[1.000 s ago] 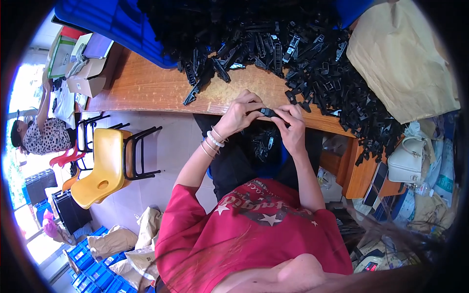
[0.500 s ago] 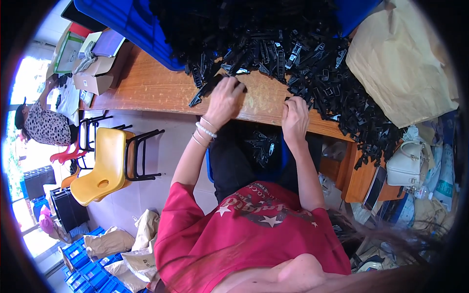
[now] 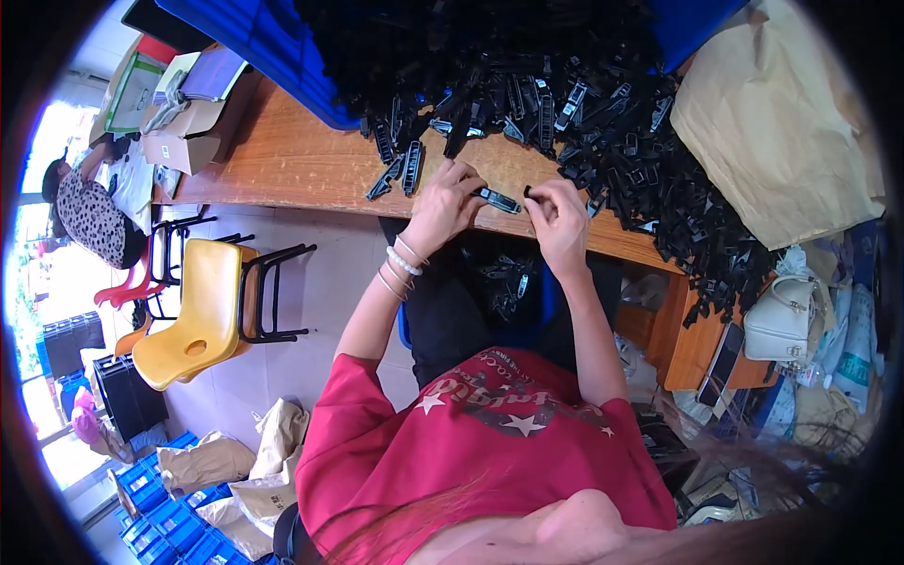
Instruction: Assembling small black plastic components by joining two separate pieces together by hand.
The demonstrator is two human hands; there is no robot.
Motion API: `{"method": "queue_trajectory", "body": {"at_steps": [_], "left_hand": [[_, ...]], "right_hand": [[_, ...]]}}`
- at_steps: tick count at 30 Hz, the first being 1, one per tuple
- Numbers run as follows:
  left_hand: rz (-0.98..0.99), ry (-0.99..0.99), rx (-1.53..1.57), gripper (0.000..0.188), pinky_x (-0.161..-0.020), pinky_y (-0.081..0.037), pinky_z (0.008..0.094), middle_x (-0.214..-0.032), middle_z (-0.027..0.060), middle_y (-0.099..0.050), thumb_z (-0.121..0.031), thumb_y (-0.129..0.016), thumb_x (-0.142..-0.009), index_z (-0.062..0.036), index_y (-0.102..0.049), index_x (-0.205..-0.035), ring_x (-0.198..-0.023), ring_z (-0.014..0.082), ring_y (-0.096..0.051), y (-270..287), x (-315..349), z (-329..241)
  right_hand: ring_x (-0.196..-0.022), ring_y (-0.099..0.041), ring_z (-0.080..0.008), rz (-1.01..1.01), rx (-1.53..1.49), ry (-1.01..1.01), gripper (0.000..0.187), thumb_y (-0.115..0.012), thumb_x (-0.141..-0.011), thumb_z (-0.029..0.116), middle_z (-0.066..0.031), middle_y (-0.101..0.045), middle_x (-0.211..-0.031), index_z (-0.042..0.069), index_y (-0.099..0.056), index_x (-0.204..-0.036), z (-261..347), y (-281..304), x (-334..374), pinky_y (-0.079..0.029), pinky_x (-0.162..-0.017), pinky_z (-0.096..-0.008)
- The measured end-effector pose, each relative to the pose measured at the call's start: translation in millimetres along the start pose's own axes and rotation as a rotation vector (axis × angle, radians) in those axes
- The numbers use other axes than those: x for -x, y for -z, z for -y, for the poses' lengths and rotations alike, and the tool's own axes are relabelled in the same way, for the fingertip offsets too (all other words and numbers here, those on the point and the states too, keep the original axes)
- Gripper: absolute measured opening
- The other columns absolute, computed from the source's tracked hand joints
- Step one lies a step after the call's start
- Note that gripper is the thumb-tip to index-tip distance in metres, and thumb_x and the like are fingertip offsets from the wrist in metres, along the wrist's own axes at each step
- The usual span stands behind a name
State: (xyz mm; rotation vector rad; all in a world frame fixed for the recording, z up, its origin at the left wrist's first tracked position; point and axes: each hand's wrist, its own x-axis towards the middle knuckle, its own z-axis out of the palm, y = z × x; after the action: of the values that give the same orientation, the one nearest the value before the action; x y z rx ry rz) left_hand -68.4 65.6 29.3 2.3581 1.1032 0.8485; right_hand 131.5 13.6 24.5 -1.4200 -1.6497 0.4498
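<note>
Between thumb and fingers, my left hand (image 3: pixel 446 205) grips a long black plastic part (image 3: pixel 499 200) with a glossy upper face, held level over the table's front edge. Just right of it, my right hand (image 3: pixel 559 222) is closed in a pinch on a small black piece (image 3: pixel 529 192), its shape mostly hidden by the fingers. The two pieces are close but apart. Two loose black plastic strips (image 3: pixel 411 168) lie on the wood beyond my left hand. Farther off, a big heap of similar black parts (image 3: pixel 603 141) spreads across the tabletop.
A blue bin (image 3: pixel 273 56) tips its black parts onto the wooden table (image 3: pixel 282 160). Brown paper (image 3: pixel 772 122) covers the right side. Below the table edge, another blue bin (image 3: pixel 404 325) sits by my legs. At left are a yellow chair (image 3: pixel 202 311) and another person (image 3: pixel 99 212).
My left hand has drawn back from the loose parts and now holds a long black part near my right hand. My right hand has shifted slightly left with a small black piece.
</note>
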Motion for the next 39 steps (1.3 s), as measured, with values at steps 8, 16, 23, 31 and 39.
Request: {"method": "queue_trajectory", "body": {"at_steps": [8,16,23,31,39], "left_hand": [[-0.012,0.034,0.089,0.022,-0.082,-0.048,0.0365,-0.098,0.0107,-0.06,-0.006,-0.072,-0.075,-0.0007,-0.07,-0.096,-0.093,0.029,-0.055,-2,7,4],[0.014,-0.019,0.11,0.021,-0.08,-0.047,0.0365,-0.092,0.0084,-0.06,-0.009,-0.073,-0.076,-0.0029,-0.07,-0.095,-0.089,0.028,-0.054,-3,3,6],[0.024,-0.055,0.109,0.02,-0.079,-0.047,0.0364,-0.093,0.0075,-0.061,-0.01,-0.072,-0.076,-0.0033,-0.07,-0.095,-0.089,0.0275,-0.054,-6,2,6],[0.054,-0.063,0.143,0.021,-0.08,-0.047,0.0368,-0.094,0.008,-0.061,-0.012,-0.072,-0.077,-0.004,-0.07,-0.096,-0.088,0.0281,-0.053,-4,1,9],[0.045,-0.066,0.121,0.022,-0.08,-0.047,0.0367,-0.094,0.0081,-0.062,-0.012,-0.073,-0.076,-0.005,-0.071,-0.096,-0.088,0.0283,-0.053,-5,0,10]], "right_hand": [[-0.071,-0.062,-0.0144,-0.052,-0.016,-0.095,0.023,-0.068,-0.083,0.0,-0.0093,-0.059,-0.096,-0.003,-0.063,-0.105,-10,-5,11,-0.049,-0.059,-0.0281],[-0.068,-0.057,-0.0127,0.082,-0.228,-0.236,0.021,-0.069,-0.083,0.0,-0.0076,-0.059,-0.087,-0.006,-0.066,-0.102,5,3,17,-0.045,-0.061,-0.0266],[-0.081,-0.059,-0.0238,0.074,-0.141,-0.138,0.025,-0.071,-0.079,0.001,-0.0118,-0.06,-0.089,-0.006,-0.067,-0.102,-3,-9,14,-0.047,-0.071,-0.033],[-0.084,-0.056,-0.0299,0.097,-0.09,-0.063,0.02,-0.071,-0.079,0.003,-0.0127,-0.056,-0.088,-0.004,-0.065,-0.096,4,-4,11,-0.046,-0.071,-0.0378],[-0.077,-0.057,-0.027,-0.059,-0.161,-0.099,0.022,-0.071,-0.08,0.0,-0.0131,-0.057,-0.087,-0.005,-0.065,-0.101,2,-2,32,-0.047,-0.063,-0.0341]]}}
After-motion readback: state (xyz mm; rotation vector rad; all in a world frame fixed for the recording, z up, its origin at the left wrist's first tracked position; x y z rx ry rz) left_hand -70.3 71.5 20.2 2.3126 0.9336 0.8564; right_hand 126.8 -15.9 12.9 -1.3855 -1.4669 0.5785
